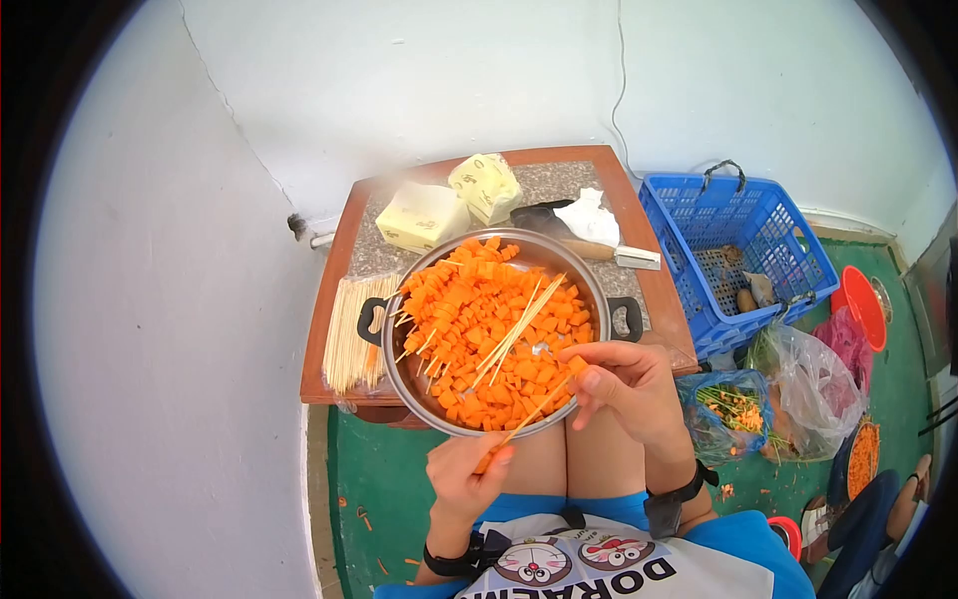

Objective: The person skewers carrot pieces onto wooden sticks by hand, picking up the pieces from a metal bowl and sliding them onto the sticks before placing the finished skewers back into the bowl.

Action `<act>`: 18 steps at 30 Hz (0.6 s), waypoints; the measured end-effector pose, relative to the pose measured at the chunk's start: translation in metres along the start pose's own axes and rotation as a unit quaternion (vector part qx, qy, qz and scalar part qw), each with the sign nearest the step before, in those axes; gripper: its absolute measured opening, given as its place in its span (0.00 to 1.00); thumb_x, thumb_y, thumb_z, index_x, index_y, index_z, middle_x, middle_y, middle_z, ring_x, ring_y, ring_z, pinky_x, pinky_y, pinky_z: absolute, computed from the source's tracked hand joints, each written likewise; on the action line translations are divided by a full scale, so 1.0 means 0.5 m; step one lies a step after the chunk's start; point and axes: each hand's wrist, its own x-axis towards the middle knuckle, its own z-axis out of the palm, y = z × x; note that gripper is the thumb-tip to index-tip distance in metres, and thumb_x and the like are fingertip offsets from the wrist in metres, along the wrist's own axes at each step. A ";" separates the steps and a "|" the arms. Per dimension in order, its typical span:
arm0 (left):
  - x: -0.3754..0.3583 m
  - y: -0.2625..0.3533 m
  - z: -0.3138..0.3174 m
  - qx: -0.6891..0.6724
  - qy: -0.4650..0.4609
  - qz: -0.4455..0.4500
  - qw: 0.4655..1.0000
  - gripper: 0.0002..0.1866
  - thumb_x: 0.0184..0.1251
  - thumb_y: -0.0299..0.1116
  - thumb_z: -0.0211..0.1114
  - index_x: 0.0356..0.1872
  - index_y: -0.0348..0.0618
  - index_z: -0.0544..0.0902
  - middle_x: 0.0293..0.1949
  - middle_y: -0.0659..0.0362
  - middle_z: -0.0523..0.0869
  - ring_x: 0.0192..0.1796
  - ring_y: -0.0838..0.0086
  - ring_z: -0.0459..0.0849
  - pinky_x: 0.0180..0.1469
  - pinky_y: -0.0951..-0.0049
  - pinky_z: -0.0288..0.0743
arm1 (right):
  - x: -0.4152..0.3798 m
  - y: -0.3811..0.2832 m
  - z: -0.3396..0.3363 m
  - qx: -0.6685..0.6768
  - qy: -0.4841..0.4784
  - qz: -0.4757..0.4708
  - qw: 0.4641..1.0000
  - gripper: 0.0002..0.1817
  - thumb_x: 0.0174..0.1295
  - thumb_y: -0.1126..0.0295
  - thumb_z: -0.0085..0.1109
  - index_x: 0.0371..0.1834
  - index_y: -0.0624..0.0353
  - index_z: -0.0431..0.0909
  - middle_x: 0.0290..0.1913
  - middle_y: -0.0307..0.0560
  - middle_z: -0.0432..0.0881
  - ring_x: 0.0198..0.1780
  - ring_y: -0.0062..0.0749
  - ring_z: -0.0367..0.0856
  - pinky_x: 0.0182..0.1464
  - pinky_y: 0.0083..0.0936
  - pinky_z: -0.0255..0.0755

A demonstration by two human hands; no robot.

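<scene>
A round steel pan [599, 299] full of cut carrot pieces [469, 299] sits on the small table in front of me. Several bamboo skewers [519, 329] lie loose across the carrots, and threaded ones are heaped at the pan's left side. At the near rim, my left hand [467, 477] is closed around a bamboo skewer [537, 409], with some orange carrot showing by the fingers. The skewer slants up to the right. My right hand [639, 391] pinches a carrot piece [577, 365] between thumb and fingers, right at the skewer's upper tip.
A bundle of bamboo skewers [349, 334] lies left of the pan. Behind it are two tissue packs [424, 216] and a peeler [637, 258]. On the floor to the right stand a blue crate [714, 334], plastic bags [813, 384] and a red basin [860, 304]. Another person's legs [860, 519] show lower right.
</scene>
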 end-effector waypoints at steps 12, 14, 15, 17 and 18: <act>0.010 0.002 -0.044 -0.408 -0.207 -0.353 0.816 0.09 0.58 0.31 0.54 0.30 0.33 0.76 0.15 0.66 0.69 0.16 0.86 0.61 0.18 0.86 0.51 | -0.003 -0.004 -0.012 0.066 -0.190 -0.042 0.979 0.14 0.49 0.76 0.56 0.40 0.70 0.73 0.29 0.44 0.72 0.18 0.22 0.73 0.20 0.12 0.68; 0.011 0.008 -0.036 -0.377 -0.212 -0.322 0.842 0.09 0.58 0.30 0.54 0.31 0.33 0.76 0.16 0.65 0.70 0.16 0.85 0.61 0.18 0.85 0.52 | -0.003 -0.001 -0.012 0.047 -0.163 -0.042 0.985 0.14 0.50 0.74 0.55 0.40 0.70 0.73 0.28 0.43 0.72 0.18 0.22 0.73 0.20 0.12 0.68; 0.015 0.016 -0.028 -0.322 -0.212 -0.288 0.876 0.08 0.57 0.29 0.54 0.32 0.33 0.76 0.17 0.63 0.71 0.17 0.85 0.62 0.18 0.85 0.54 | -0.002 0.002 -0.012 0.027 -0.138 -0.041 0.989 0.15 0.51 0.72 0.55 0.40 0.70 0.73 0.26 0.43 0.72 0.18 0.23 0.73 0.20 0.13 0.68; 0.019 0.027 -0.023 -0.265 -0.210 -0.253 0.906 0.07 0.57 0.28 0.54 0.32 0.34 0.76 0.17 0.62 0.72 0.17 0.84 0.63 0.19 0.85 0.56 | -0.002 0.010 -0.011 0.054 -0.136 -0.044 0.988 0.15 0.52 0.70 0.54 0.40 0.70 0.73 0.25 0.42 0.71 0.18 0.23 0.73 0.19 0.13 0.67; 0.019 0.030 -0.022 -0.251 -0.206 -0.240 0.915 0.07 0.57 0.28 0.54 0.32 0.34 0.76 0.18 0.60 0.73 0.17 0.84 0.64 0.19 0.85 0.57 | -0.002 0.012 -0.010 0.080 -0.133 -0.046 0.987 0.15 0.53 0.68 0.53 0.40 0.70 0.73 0.24 0.42 0.71 0.18 0.23 0.73 0.19 0.13 0.67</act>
